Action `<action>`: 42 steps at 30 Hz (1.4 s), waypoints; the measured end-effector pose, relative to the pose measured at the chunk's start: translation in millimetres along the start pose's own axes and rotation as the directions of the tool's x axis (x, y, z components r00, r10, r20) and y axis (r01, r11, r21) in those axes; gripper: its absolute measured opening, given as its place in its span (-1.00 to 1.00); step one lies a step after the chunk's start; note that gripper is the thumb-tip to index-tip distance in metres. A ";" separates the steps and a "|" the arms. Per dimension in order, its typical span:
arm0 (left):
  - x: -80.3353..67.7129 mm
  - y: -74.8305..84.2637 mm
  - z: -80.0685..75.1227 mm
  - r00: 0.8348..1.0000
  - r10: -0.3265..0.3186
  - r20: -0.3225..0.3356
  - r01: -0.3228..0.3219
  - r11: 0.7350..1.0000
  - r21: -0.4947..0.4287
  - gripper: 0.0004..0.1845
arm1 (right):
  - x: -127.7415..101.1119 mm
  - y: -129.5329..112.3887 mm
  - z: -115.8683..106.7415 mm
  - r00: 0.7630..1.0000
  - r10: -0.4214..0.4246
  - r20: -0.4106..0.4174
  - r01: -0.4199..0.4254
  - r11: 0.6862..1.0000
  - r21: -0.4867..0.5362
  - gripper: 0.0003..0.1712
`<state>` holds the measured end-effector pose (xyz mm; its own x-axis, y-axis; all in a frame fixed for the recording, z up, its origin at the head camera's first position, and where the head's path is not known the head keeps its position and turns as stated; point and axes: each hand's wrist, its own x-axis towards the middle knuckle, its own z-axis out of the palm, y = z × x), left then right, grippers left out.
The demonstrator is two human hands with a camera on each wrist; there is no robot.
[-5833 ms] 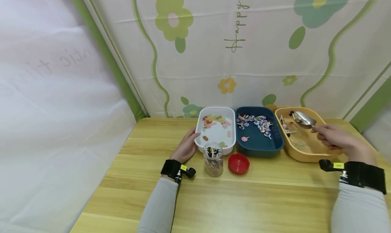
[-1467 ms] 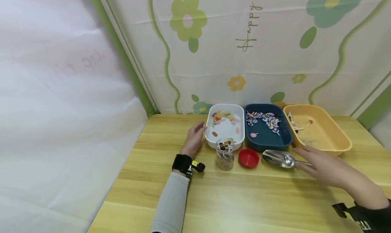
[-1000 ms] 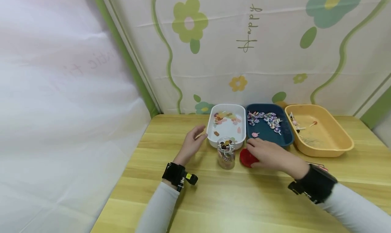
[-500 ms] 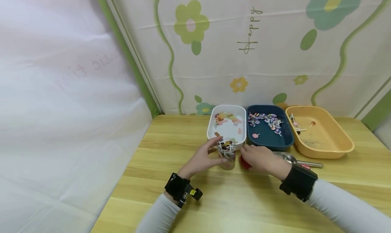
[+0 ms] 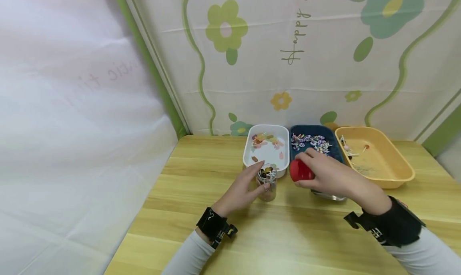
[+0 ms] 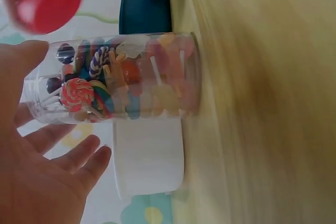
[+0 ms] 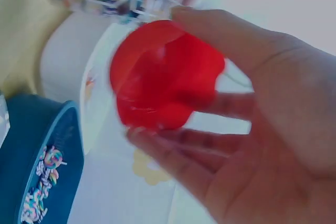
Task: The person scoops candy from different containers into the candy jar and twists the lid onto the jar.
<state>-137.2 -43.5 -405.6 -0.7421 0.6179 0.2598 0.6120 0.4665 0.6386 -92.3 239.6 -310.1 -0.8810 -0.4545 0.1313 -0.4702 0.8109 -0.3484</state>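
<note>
A clear jar (image 5: 267, 189) full of small lollipops stands upright on the table. My left hand (image 5: 240, 191) is loosely about its upper part, thumb across the near side. In the left wrist view the other fingers (image 6: 94, 163) are spread and fairly straight, some passing behind the jar; how firmly they touch it I cannot tell. My right hand (image 5: 333, 177) holds a red jar lid (image 5: 300, 170) above the table, right of the jar. The right wrist view has the lid (image 7: 157, 77) tilted between thumb and fingers.
Behind the jar are a white bin (image 5: 267, 151) with gummy-like candies, a dark blue bin (image 5: 336, 150) with swirl lollipops and a yellow bin (image 5: 387, 159) with a few lollipops. A metal scoop (image 5: 331, 196) lies partly hidden under my right hand.
My right hand left the scoop in front of the bins, took the red lid and raised it off the table. My left hand moved from the white bin to the jar.
</note>
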 end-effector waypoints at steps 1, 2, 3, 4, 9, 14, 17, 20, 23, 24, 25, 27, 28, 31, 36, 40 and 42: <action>-0.7 -0.4 -0.1 1.000 0.011 -0.001 -0.011 1.000 0.004 -0.23 | 1.7 -0.3 -1.2 1.000 -0.003 -0.030 0.004 0.999 0.032 -0.36; -1.5 -0.8 -0.4 1.000 0.017 -0.004 -0.017 1.000 0.008 -0.24 | 3.8 -0.7 -1.6 0.998 -0.004 -0.059 0.008 0.998 0.066 -0.37; -2.4 -1.3 -0.6 1.000 0.019 -0.008 -0.019 1.000 0.013 -0.25 | 6.5 -1.1 -0.7 0.996 -0.005 -0.084 0.013 0.995 0.100 -0.38; -3.2 -1.6 -0.9 1.000 0.021 -0.013 -0.021 1.000 0.021 -0.25 | 9.4 -1.6 1.1 0.994 0.000 -0.106 0.014 0.991 0.134 -0.38; -6.5 -3.5 -3.3 0.999 0.010 -0.046 -0.008 0.999 0.043 -0.24 | 27.7 -3.4 20.2 0.980 0.018 -0.198 0.041 0.956 0.289 -0.22; -7.8 -6.3 -3.8 0.999 0.026 -0.043 -0.024 0.999 0.043 -0.22 | 41.3 -6.4 36.0 0.962 0.020 -0.273 0.080 0.933 0.350 -0.20; -7.0 -7.7 -3.0 0.999 0.012 -0.032 -0.012 1.000 0.025 -0.19 | 47.9 -9.6 40.7 0.959 0.039 -0.281 0.075 0.921 0.382 -0.33; -5.2 -9.1 -2.3 1.000 -0.017 -0.023 0.017 1.000 -0.010 -0.16 | 52.1 -13.7 43.6 0.963 0.060 -0.262 0.060 0.902 0.428 -0.38; -2.4 -11.9 -1.5 1.000 -0.019 -0.022 0.018 0.999 -0.047 -0.19 | 55.5 -17.4 48.9 0.968 0.066 -0.241 0.057 0.880 0.471 -0.41; -1.4 -13.0 -1.1 1.000 -0.011 -0.022 0.010 0.998 -0.063 -0.21 | 56.7 -18.6 51.4 0.970 0.063 -0.236 0.060 0.876 0.479 -0.42; -0.5 -14.2 -0.8 1.000 0.003 -0.023 -0.005 0.997 -0.077 -0.23 | 57.8 -19.8 54.0 0.971 0.056 -0.234 0.067 0.870 0.489 -0.44; 0.7 -16.7 -0.2 0.999 0.025 -0.023 -0.028 0.993 -0.115 -0.28 | 60.1 -21.4 60.4 0.973 0.038 -0.228 0.082 0.866 0.494 -0.46; 1.5 -17.4 0.2 0.999 0.034 -0.022 -0.037 0.990 -0.137 -0.30 | 60.7 -21.8 63.4 0.974 0.027 -0.223 0.090 0.863 0.496 -0.46; 2.3 -19.6 1.7 1.000 0.024 -0.013 -0.026 0.980 -0.197 -0.36 | 61.7 -22.5 71.9 0.981 0.003 -0.194 0.097 0.859 0.503 -0.46; 2.0 -23.5 8.2 1.000 -0.027 0.007 0.028 0.957 -0.288 -0.39 | 59.8 -18.8 82.6 0.986 -0.037 -0.161 0.112 0.867 0.486 -0.45; 1.5 -25.2 14.0 0.998 -0.067 0.006 0.065 0.936 -0.345 -0.34 | 58.3 -14.6 88.5 0.989 -0.047 -0.138 0.107 0.876 0.471 -0.40; 1.9 -25.0 15.8 0.995 -0.098 0.000 0.091 0.927 -0.365 -0.33 | 58.8 -12.1 89.8 0.991 -0.049 -0.128 0.103 0.882 0.459 -0.34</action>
<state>-149.5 -44.0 -432.5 -0.7982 0.5696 0.1962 0.3999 0.2573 0.8797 -133.7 169.9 -381.4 -0.8562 -0.4429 0.2661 -0.4819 0.4990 -0.7202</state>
